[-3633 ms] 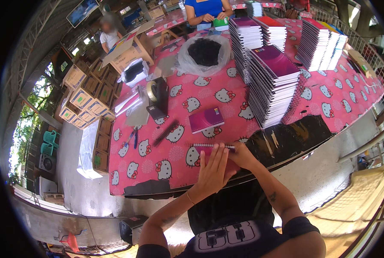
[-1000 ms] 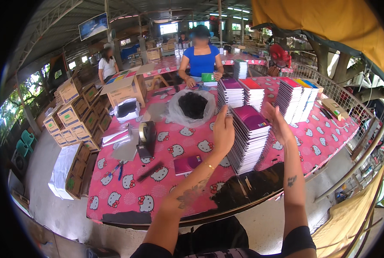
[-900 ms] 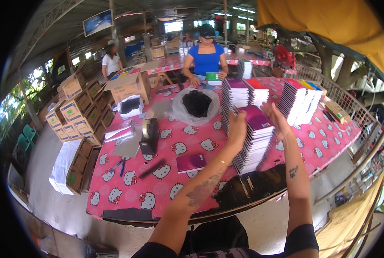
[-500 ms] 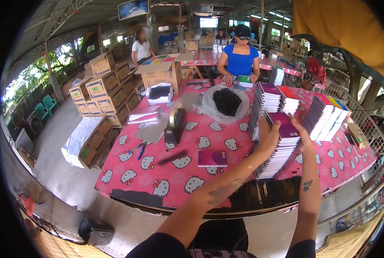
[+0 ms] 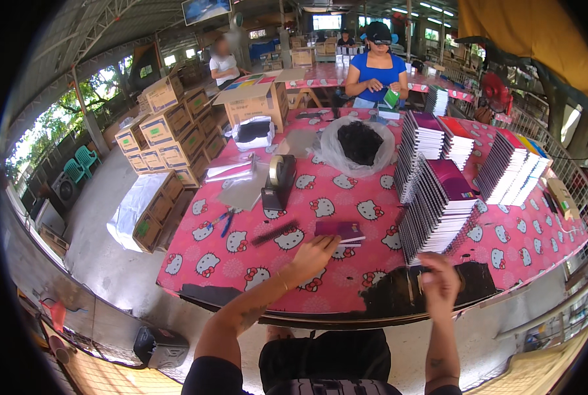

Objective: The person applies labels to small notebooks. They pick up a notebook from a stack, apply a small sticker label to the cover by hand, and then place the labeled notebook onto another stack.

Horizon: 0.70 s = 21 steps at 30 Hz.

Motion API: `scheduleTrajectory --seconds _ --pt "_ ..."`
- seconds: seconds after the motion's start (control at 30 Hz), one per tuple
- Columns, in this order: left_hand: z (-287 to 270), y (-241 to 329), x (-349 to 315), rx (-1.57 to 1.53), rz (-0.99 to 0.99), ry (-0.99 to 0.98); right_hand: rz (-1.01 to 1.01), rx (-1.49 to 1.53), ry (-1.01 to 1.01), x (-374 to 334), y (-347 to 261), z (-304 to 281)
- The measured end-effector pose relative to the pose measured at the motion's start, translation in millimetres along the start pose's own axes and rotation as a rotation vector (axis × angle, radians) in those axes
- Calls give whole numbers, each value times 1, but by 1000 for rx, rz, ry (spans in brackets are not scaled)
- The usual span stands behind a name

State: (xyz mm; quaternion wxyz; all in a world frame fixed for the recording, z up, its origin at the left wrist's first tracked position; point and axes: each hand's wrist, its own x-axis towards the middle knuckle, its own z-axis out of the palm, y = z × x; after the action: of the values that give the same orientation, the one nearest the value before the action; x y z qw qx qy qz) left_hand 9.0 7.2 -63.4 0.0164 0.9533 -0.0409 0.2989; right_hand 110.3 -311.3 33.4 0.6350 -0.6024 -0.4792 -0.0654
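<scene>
At the near middle of the table, a small purple notebook (image 5: pixel 337 228) lies with its white page edges showing. The fingers of my left hand (image 5: pixel 315 255) are closed on its near edge. To the right rises a tall stack of purple spiral notebooks (image 5: pixel 439 214), with black coils down its left side. My right hand (image 5: pixel 441 280) is in the air just in front of this stack, apart from it. Motion blurs it somewhat; its fingers look loosely bent and apart, and I see nothing in them.
More notebook stacks (image 5: pixel 498 168) stand behind and to the right. A tape dispenser (image 5: pixel 279 183), blue-handled pliers (image 5: pixel 227 222), a black coil strip (image 5: pixel 274 233) and a bag of black coils (image 5: pixel 358 146) lie on the table. Cartons (image 5: pixel 165 135) are piled left. Across sits a co-worker (image 5: pixel 378 72) with a green notebook.
Both hands have left the tall notebook stack. My left hand has moved left onto the single purple notebook; my right has dropped nearer to me. The co-worker has lifted a green notebook.
</scene>
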Motion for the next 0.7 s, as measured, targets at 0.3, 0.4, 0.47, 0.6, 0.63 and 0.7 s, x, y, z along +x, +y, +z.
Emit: scheduleTrajectory --seconds 0.3,0.4,0.47,0.6,0.63,0.7 --pt "-10 84 -8 -451 -156 174 447 176 -21 -48 93 89" --pt "4 95 -23 -773 -424 186 528 244 -17 -46 89 96" --pt "-1 80 -24 -977 -467 189 542 271 -39 -51 95 89" --pt "-27 -52 -22 72 -572 -2 601 300 -30 -59 92 78" --pt "-19 -90 -49 131 -535 -23 599 336 -56 -54 89 84" --pt "-6 -115 -70 188 -468 -32 599 394 -77 -49 90 90"
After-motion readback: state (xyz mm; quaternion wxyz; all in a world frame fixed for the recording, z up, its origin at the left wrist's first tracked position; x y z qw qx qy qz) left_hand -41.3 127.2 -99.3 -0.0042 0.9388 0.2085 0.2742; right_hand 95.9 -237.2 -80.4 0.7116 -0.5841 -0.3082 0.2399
